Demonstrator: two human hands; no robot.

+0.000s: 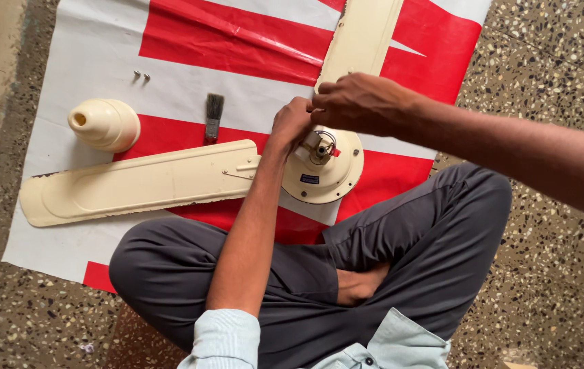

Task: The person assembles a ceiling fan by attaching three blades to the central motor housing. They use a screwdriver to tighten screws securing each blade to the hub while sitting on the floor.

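Cream metal: the round cream ceiling-fan motor housing (323,167) lies shaft-up near the sheet's near edge, just before the crossed legs, within easy reach.
Left hand (292,123): grip closed on the housing's top rim, seemingly to steady it.
Right hand (360,102): fingers pinched together above the hub; what they hold is hidden.
Blades: one long cream fan blade (138,183) points to the left edge, another cream blade (360,37) to the far edge.
Sheet: the red-and-white plastic sheet (100,41) keeps parts off the speckled floor (552,68).
Set aside: cream cone-shaped cover (104,124), small dark-bristled brush (213,116) and two small screws (141,75) near the far left corner.

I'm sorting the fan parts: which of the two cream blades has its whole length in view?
The blade pointing toward the left edge of the mat, rounded tip visible. The other blade runs off the picture's top.
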